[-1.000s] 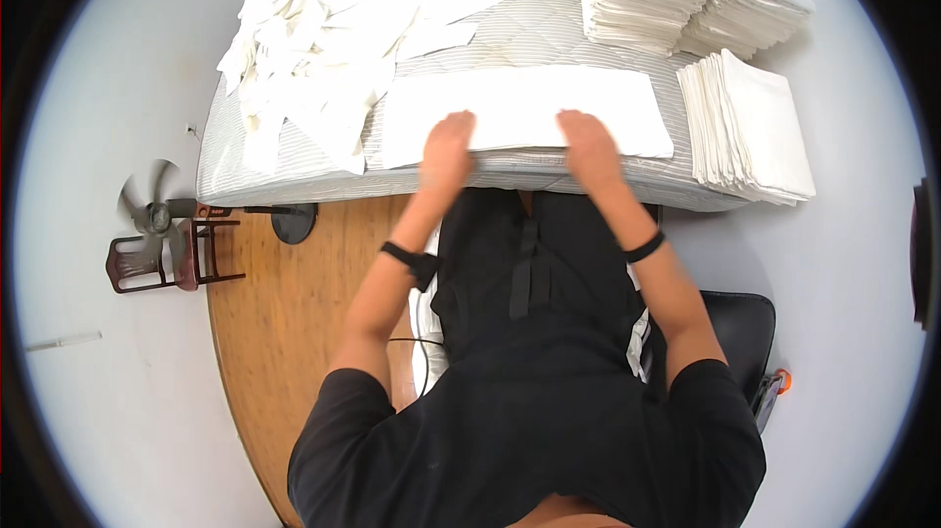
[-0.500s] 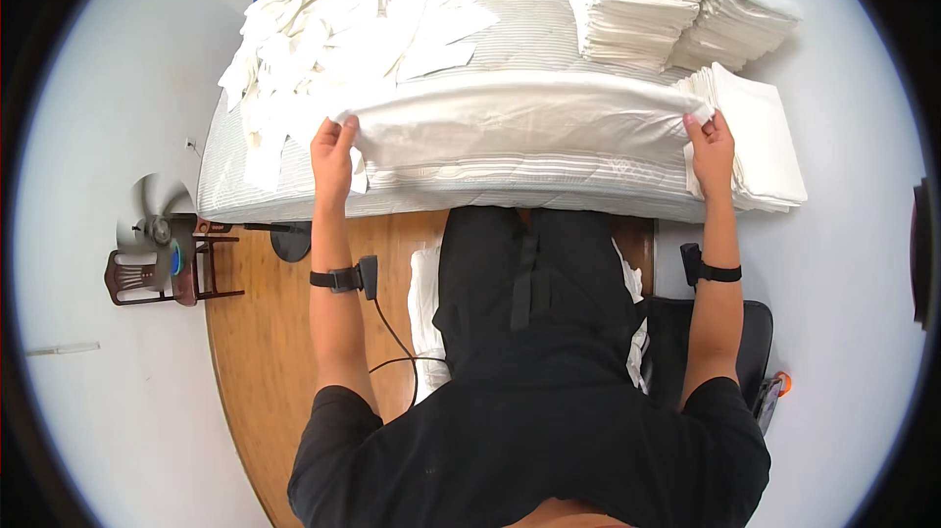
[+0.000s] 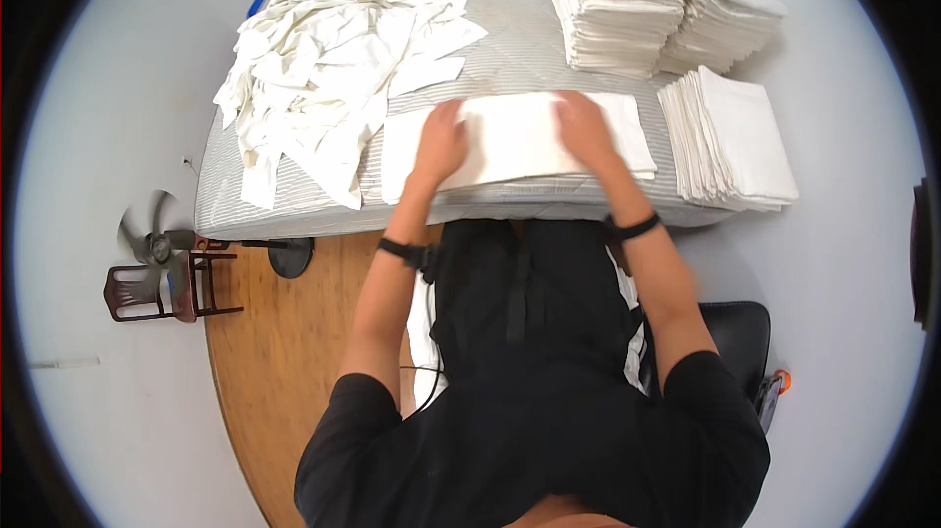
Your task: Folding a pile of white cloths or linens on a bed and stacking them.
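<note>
A white cloth (image 3: 515,141) lies as a long flat strip along the near edge of the mattress. My left hand (image 3: 443,143) rests on its left part, the fingers apart and not gripping it. On the right part lies my right hand (image 3: 586,134), also open but somewhat blurred by motion. Both palms face the fabric, and the fingertips are partly hidden. To the left spreads a loose heap of crumpled white cloths (image 3: 328,48). Just to the right of the strip sits a low stack of folded white cloths (image 3: 745,141).
Taller stacks of folded cloths (image 3: 618,13) stand at the far right of the striped mattress (image 3: 520,28). A fan (image 3: 157,244) and a wooden chair (image 3: 137,293) are on the left. A black seat (image 3: 740,347) is at my right.
Both hands have let go of the cloth's ends and moved inward onto it. The cloth, held stretched before, now lies flat on the mattress.
</note>
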A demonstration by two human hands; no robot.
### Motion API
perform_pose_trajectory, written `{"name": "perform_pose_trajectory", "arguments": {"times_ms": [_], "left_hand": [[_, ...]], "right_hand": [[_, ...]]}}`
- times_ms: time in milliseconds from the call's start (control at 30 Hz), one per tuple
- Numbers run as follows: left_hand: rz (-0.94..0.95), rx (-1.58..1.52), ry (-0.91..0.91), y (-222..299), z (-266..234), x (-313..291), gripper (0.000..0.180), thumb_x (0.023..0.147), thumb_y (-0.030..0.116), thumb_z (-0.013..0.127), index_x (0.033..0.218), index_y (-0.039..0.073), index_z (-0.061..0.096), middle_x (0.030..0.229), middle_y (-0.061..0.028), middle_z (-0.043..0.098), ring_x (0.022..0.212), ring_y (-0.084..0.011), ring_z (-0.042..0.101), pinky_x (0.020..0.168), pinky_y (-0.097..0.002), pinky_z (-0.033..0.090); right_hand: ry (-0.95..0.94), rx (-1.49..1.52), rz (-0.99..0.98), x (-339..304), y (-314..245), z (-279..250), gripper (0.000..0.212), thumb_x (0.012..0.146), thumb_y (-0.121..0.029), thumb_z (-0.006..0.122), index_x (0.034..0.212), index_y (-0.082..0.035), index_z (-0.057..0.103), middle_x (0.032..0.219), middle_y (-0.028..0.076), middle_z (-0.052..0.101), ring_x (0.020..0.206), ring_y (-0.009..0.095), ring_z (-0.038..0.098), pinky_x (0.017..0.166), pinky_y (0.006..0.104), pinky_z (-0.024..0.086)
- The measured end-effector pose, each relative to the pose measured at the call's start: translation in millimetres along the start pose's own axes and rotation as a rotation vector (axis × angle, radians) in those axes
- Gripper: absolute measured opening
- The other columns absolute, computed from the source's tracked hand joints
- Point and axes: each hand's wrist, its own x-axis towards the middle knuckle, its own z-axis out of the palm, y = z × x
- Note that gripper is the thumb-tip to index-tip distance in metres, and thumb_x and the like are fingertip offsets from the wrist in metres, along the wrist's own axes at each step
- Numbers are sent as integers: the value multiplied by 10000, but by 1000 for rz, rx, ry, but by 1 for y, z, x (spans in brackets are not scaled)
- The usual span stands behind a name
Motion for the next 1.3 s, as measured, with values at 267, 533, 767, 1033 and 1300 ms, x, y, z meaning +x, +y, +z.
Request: {"name": "perform_pose_trajectory", "arguments": {"times_ms": [267, 533, 767, 1033, 1300], "left_hand": [[-48, 369, -259, -82, -28, -42, 486, 998, 290, 401, 1365, -19, 484, 1446, -254, 438, 1383, -406, 352, 1154, -471, 275], [-306, 337, -143, -129, -64, -89, 482, 1004, 291, 410, 1372, -11, 485, 1449, -257, 430, 1377, -418, 345, 1157, -464, 266], [-553, -203, 20, -116, -66, -68, 376, 903, 282, 641, 1191, 45, 589, 1405, -179, 524, 1282, -333, 500, 1057, -368, 386], [-436, -464, -88, -141, -88, -92, 206, 864, 134, 623, 1029, 60, 722, 1486, -158, 447, 1391, -289, 380, 1135, -382, 299], [-607, -639, -32, -139, -81, -82, 372, 979, 294, 508, 1180, 34, 684, 1424, -141, 510, 1358, -256, 408, 1131, -348, 278]], "right_hand": [[-176, -437, -18, -46, 79, 3, 527, 992, -379, 452, 1395, -40, 472, 1472, 198, 432, 1393, 343, 362, 1128, 509, 281], [-163, -534, 280, -57, 95, -55, 423, 927, -331, 562, 1101, 50, 623, 1151, 257, 636, 1117, 415, 577, 964, 459, 451], [-436, 244, 857, -43, 139, -105, 384, 888, -307, 648, 1006, 58, 678, 864, 143, 701, 756, 179, 659, 698, 304, 505], [-209, 815, 498, 56, -7, -80, 303, 904, -174, 603, 1106, 46, 656, 943, 83, 691, 826, 151, 638, 741, 287, 492], [-762, 746, 234, 91, -198, 32, 340, 952, -290, 584, 1092, 16, 632, 848, 78, 645, 712, 135, 622, 553, 271, 522]]}}
